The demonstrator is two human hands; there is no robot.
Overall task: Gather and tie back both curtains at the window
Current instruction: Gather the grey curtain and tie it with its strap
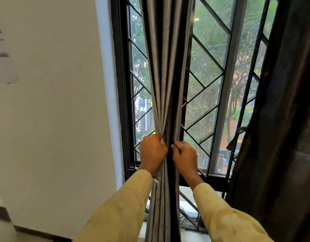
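Observation:
The left curtain (165, 70), grey with dark pleats, hangs bunched into a narrow column in front of the window. My left hand (151, 151) clutches the gathered folds from the left side at waist height. My right hand (184, 157) pinches the dark right edge of the same bunch, just beside the left hand. The right curtain (281, 119), dark brown, hangs loosely along the right edge of the view, with a strip of its fabric (235, 138) sticking out toward the glass. No tie-back is visible.
A black window frame (122, 95) with a diagonal metal grille (205, 95) stands behind the curtains, with trees and buildings outside. A white wall (54, 110) with a taped paper sheet (3, 55) fills the left. A window sill (191, 189) runs below.

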